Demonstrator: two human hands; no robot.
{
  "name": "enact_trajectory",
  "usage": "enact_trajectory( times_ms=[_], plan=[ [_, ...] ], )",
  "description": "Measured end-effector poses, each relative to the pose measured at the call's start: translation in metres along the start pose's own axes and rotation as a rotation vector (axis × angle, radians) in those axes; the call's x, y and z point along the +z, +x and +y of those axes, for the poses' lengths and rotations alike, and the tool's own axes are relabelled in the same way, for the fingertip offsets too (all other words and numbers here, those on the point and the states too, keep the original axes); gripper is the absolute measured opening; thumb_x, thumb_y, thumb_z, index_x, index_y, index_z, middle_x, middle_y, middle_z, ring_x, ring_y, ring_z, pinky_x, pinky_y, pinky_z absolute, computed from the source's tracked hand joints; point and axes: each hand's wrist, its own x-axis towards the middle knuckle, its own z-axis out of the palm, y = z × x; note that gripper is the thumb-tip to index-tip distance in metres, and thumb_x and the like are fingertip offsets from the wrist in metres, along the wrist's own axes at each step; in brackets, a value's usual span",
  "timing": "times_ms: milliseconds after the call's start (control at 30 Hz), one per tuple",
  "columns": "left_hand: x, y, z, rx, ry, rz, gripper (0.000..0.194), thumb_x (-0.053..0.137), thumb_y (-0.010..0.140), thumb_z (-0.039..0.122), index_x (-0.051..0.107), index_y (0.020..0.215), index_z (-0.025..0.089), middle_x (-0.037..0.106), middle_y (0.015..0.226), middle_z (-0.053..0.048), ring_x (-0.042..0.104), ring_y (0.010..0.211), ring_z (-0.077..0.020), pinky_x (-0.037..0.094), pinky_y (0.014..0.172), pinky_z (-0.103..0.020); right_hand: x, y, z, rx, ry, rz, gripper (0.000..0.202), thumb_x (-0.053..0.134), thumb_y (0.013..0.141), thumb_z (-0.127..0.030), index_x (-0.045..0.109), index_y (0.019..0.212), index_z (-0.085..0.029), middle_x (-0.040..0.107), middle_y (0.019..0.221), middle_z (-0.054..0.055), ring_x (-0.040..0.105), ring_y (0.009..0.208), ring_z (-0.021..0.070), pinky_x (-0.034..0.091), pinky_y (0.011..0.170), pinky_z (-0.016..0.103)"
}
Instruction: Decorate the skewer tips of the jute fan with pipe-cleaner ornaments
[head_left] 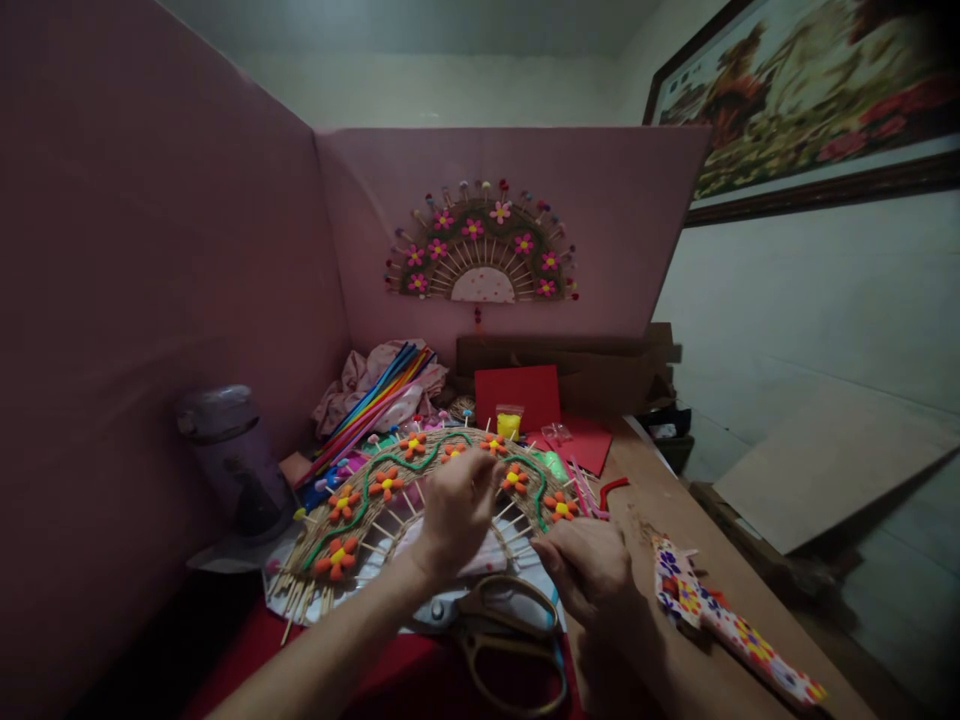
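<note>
A half-round craft fan (300, 555) made of twine and thin sticks lies on the table, with orange clay flowers (386, 484) and a wavy green pipe cleaner (366, 490) on its band. Over the middle of the fan, my left hand (461, 505) is closed, its curled fingers near a top flower. My right hand (589, 575) is closed too, thumb against the fingers, by the fan's right end. Whatever either hand pinches is hidden or too small to tell. Large scissors (517, 640) lie between my forearms at the near side of the fan.
Colored pipe cleaners (382, 405) and a bottle (236, 460) stand to the left. Behind the fan are red sheets (517, 392) and a yellow clay packet (509, 423). A flower-patterned strip (739, 635) lies right. Another fan (484, 245) hangs on the pink panel.
</note>
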Motion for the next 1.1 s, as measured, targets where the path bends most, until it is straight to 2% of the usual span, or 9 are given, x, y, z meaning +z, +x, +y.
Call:
enact_trajectory(
  times_ms=[100, 167, 233, 333, 467, 700, 900, 1033, 1100],
  plan=[
    [-0.024, 0.048, -0.028, -0.123, 0.146, 0.059, 0.016, 0.05, 0.083, 0.029, 0.06, 0.078, 0.018, 0.065, 0.074, -0.002, 0.059, 0.069, -0.0136, 0.042, 0.063, -0.023, 0.001, -0.001, 0.001, 0.012, 0.011, 0.004, 0.024, 0.049, 0.085, -0.015, 0.049, 0.061, -0.018, 0.042, 0.05, -0.004, 0.037, 0.046, 0.0087, 0.027, 0.051, 0.024],
    [-0.042, 0.078, -0.055, -0.319, 0.355, 0.077, 0.017, 0.049, 0.082, 0.029, 0.063, 0.086, 0.02, 0.068, 0.081, -0.002, 0.062, 0.076, -0.0146, 0.045, 0.069, -0.023, 0.002, -0.001, 0.002, 0.015, 0.013, -0.005, 0.024, 0.049, 0.085, -0.015, 0.047, 0.061, -0.018, 0.042, 0.05, -0.004, 0.037, 0.047, 0.0087, 0.026, 0.052, 0.024],
    [-0.059, 0.099, -0.085, -0.408, 0.44, 0.112, 0.02, 0.048, 0.08, 0.023, 0.065, 0.09, 0.016, 0.069, 0.091, -0.008, 0.063, 0.085, -0.0188, 0.045, 0.075, -0.027, 0.002, -0.002, 0.003, 0.004, 0.011, -0.012, 0.024, 0.05, 0.085, -0.015, 0.047, 0.061, -0.018, 0.042, 0.05, -0.004, 0.037, 0.046, 0.0086, 0.026, 0.052, 0.025],
    [-0.075, 0.115, -0.124, -0.529, 0.539, 0.116, 0.024, 0.048, 0.077, 0.019, 0.068, 0.088, 0.013, 0.068, 0.096, -0.016, 0.062, 0.093, -0.0279, 0.045, 0.077, -0.035, 0.002, -0.002, 0.004, -0.008, 0.014, -0.014, 0.024, 0.049, 0.086, -0.015, 0.047, 0.062, -0.018, 0.044, 0.051, -0.004, 0.037, 0.047, 0.0085, 0.025, 0.052, 0.025],
    [-0.079, 0.12, -0.157, -0.639, 0.616, 0.057, 0.026, 0.054, 0.072, 0.019, 0.07, 0.091, 0.015, 0.068, 0.096, -0.019, 0.062, 0.093, -0.0331, 0.046, 0.072, -0.039, 0.002, 0.0, 0.002, -0.009, 0.003, -0.013, 0.024, 0.048, 0.086, -0.015, 0.047, 0.062, -0.018, 0.045, 0.051, -0.004, 0.038, 0.047, 0.0087, 0.025, 0.052, 0.026],
    [-0.068, 0.133, -0.174, -0.672, 0.648, -0.09, 0.022, 0.056, 0.072, 0.02, 0.068, 0.088, 0.011, 0.067, 0.088, -0.018, 0.06, 0.087, -0.032, 0.044, 0.069, -0.039, 0.004, 0.007, -0.014, -0.207, -0.032, -0.164, 0.035, 0.042, 0.089, -0.025, 0.047, 0.056, -0.017, 0.046, 0.048, -0.003, 0.038, 0.045, 0.0096, 0.023, 0.049, 0.028],
    [-0.066, 0.139, -0.175, -0.573, 0.676, -0.177, 0.012, 0.06, 0.071, 0.025, 0.064, 0.074, 0.013, 0.055, 0.062, -0.006, 0.054, 0.082, -0.0265, 0.042, 0.071, -0.037, 0.015, 0.006, -0.025, -0.335, -0.092, -0.108, 0.048, 0.04, 0.092, -0.036, 0.04, 0.048, -0.018, 0.039, 0.043, -0.005, 0.031, 0.04, 0.0086, 0.016, 0.044, 0.028],
    [-0.065, 0.14, -0.176, -0.553, 0.7, -0.199, 0.01, 0.061, 0.07, 0.021, 0.058, 0.068, 0.012, 0.051, 0.061, -0.005, 0.053, 0.081, -0.0254, 0.042, 0.072, -0.036, 0.019, 0.002, -0.03, -0.397, -0.082, -0.077, 0.047, 0.047, 0.089, -0.038, 0.039, 0.047, -0.018, 0.036, 0.042, -0.006, 0.032, 0.04, 0.0082, 0.016, 0.045, 0.027],
    [-0.065, 0.14, -0.176, -0.562, 0.706, -0.183, 0.011, 0.06, 0.071, 0.02, 0.056, 0.068, 0.011, 0.052, 0.064, -0.006, 0.052, 0.081, -0.0249, 0.042, 0.072, -0.036, 0.018, 0.001, -0.029, -0.37, -0.043, -0.085, 0.045, 0.045, 0.09, -0.035, 0.039, 0.048, -0.018, 0.037, 0.042, -0.005, 0.032, 0.04, 0.0084, 0.017, 0.044, 0.028]
  ],
)
